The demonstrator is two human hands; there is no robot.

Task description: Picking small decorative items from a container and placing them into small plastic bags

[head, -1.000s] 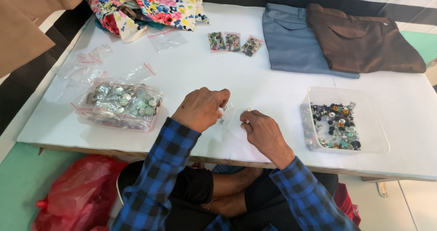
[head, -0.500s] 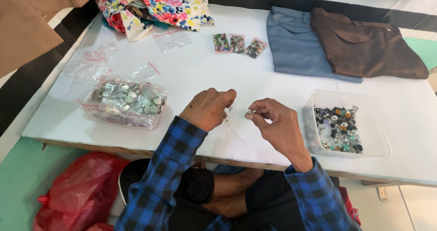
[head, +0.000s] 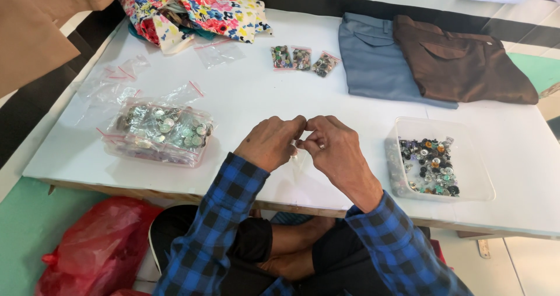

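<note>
Head view: fingertips of the left hand [head: 269,143] and right hand [head: 337,151] meet, pinched narrow on a small clear bag [head: 298,156] that hangs just above the white table [head: 245,103], near its front edge. Taking the bag as the mark: to its right sits a clear tub of mixed buttons [head: 434,166]; to its left, a heap of filled bags [head: 158,131]; beyond it, three small packets [head: 301,59], folded blue trousers [head: 379,62] and brown trousers [head: 461,62].
</note>
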